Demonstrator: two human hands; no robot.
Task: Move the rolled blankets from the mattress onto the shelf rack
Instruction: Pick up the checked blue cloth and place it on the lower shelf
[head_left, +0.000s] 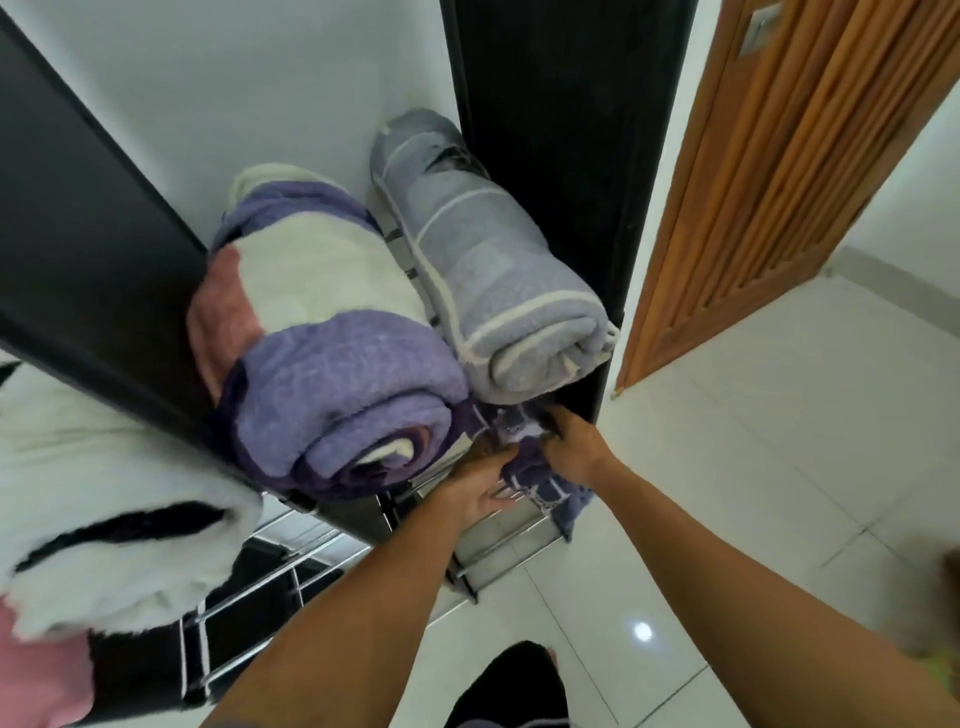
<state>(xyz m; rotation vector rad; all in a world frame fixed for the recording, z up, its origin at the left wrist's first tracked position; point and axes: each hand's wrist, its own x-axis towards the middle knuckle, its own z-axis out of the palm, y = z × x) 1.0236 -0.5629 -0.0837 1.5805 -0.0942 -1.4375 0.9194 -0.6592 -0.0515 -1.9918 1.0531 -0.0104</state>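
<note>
Two rolled blankets lie side by side on the top tier of the metal shelf rack (291, 571): a thick purple, cream and pink one (332, 364) on the left and a slimmer grey one with white stripes (498, 291) on the right. Under the grey roll, a purple checked blanket (540, 478) sits on a lower tier, partly hanging out at the front. My left hand (483, 483) grips its near edge from below. My right hand (571, 441) clutches its top, fingers buried in the cloth. Most of that blanket is hidden under the upper rolls.
A white, black and pink fluffy blanket (104, 519) bulges at the lower left, over the rack's left part. A dark panel (78, 270) borders the rack on the left, a black cabinet side (561, 130) on the right. A wooden door (779, 171) stands right, over white floor tiles (727, 493).
</note>
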